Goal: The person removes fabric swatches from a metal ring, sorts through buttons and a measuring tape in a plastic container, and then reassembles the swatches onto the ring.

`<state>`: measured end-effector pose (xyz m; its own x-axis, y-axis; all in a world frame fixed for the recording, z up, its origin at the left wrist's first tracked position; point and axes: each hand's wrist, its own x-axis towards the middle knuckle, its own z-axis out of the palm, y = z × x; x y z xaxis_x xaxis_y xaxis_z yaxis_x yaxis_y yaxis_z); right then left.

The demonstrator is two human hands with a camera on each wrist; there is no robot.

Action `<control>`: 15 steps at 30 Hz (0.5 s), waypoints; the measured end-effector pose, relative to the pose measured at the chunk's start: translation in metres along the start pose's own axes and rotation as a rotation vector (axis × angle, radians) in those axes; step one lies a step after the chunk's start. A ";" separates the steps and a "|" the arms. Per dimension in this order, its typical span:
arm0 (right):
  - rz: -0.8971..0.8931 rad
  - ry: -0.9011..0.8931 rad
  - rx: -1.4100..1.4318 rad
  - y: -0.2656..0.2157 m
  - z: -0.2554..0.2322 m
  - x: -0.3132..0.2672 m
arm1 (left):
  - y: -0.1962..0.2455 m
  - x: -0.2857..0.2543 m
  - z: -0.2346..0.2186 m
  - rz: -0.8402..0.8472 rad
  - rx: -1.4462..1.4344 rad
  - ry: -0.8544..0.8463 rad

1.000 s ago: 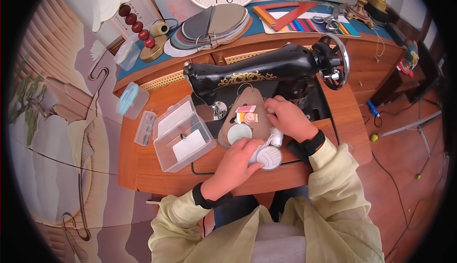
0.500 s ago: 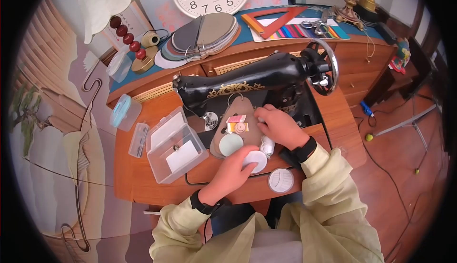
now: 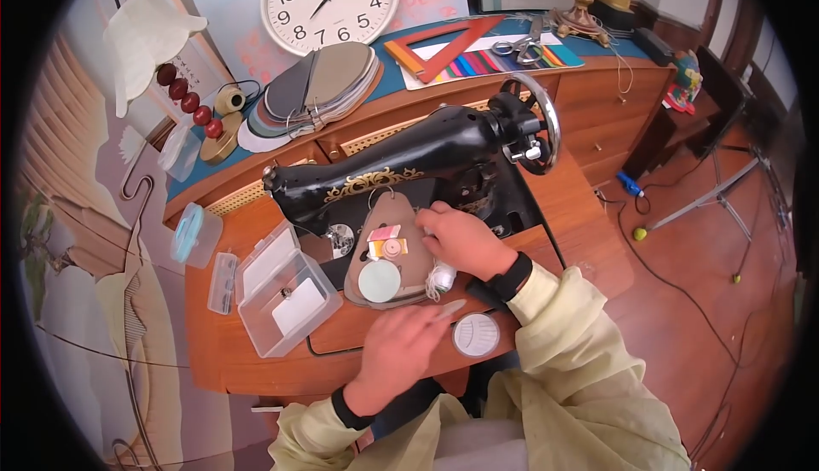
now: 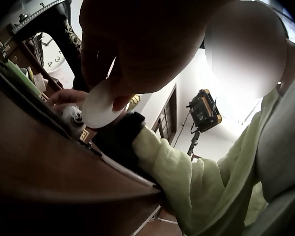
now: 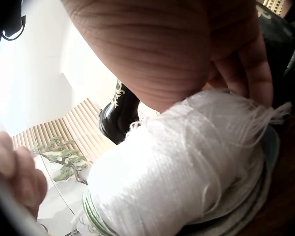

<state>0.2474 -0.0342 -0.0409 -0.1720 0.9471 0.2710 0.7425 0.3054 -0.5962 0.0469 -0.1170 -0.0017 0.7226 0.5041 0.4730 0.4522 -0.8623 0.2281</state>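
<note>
My left hand (image 3: 397, 347) pinches a thin white round disc (image 4: 102, 104) between thumb and fingers, just in front of the brown swatch stack (image 3: 414, 270); the disc is nearly edge-on in the head view. A clear round case with white lines inside (image 3: 476, 334) lies to its right on the wood. My right hand (image 3: 465, 236) rests at the right edge of the swatches with fingers bent; I cannot tell whether they hold something small. Below its palm is a spool of white thread (image 5: 157, 162). A pink-and-yellow packet (image 3: 386, 239) and a pale green disc (image 3: 380, 281) lie on the swatches.
A black sewing machine (image 3: 401, 159) stands behind the hands. An open clear plastic box (image 3: 286, 300) sits on the left, beside a small clear case (image 3: 223, 283) and a blue-lidded box (image 3: 196, 234). Scissors (image 3: 522, 44) lie on the back shelf.
My left hand has lifted the white disc off the round case, leaving the case on the table, and has drawn back toward me, turning the disc edge-on. My right hand stays beside the swatches.
</note>
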 end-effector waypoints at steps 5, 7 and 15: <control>-0.014 0.011 0.004 0.000 -0.001 0.000 | 0.031 -0.014 0.038 0.165 -0.017 -0.197; -0.027 0.018 0.004 -0.001 -0.002 0.000 | 0.035 -0.019 0.039 0.189 0.005 -0.217; -0.064 0.036 0.062 -0.002 -0.005 -0.001 | 0.025 -0.046 0.027 0.215 -0.054 -0.012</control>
<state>0.2490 -0.0364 -0.0363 -0.1936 0.9216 0.3365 0.6893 0.3719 -0.6217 0.0393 -0.1600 -0.0405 0.8057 0.3083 0.5059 0.2582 -0.9513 0.1685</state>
